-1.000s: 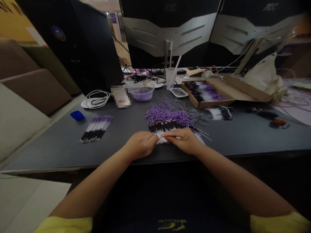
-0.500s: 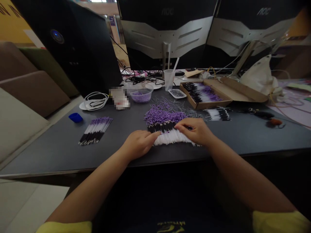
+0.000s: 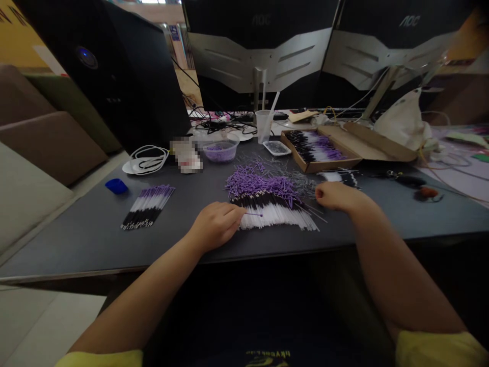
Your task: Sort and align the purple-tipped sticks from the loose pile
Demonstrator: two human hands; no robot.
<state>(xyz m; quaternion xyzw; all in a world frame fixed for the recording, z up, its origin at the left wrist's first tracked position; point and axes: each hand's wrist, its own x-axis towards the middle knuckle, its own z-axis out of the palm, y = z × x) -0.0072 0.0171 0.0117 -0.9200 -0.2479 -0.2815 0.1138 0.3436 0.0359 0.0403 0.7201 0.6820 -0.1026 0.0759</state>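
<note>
My left hand [image 3: 218,224] pinches a thin stick with a purple end [image 3: 255,214] over a row of black-and-white sticks [image 3: 277,215]. Behind the row lies a heap of short purple pieces [image 3: 254,181]. My right hand [image 3: 338,196] is closed to the right of the heap, near clear grey thin pieces [image 3: 303,182] and a small group of white-and-black sticks [image 3: 332,176]. Whatever its fingertips hold is too small to make out. A bundle of purple, white and black sticks [image 3: 148,206] rests at the left.
An open cardboard box [image 3: 319,165] of sticks, a small white tray [image 3: 277,148], a plastic bowl [image 3: 220,153] and a cup [image 3: 263,127] stand behind. A blue object [image 3: 116,186] lies left. Monitors [image 3: 263,61] and a computer tower [image 3: 126,66] rise at the back.
My right hand has moved right, off the row of sticks, uncovering its right end. My left hand keeps its pinch; the stick has tipped slightly downward.
</note>
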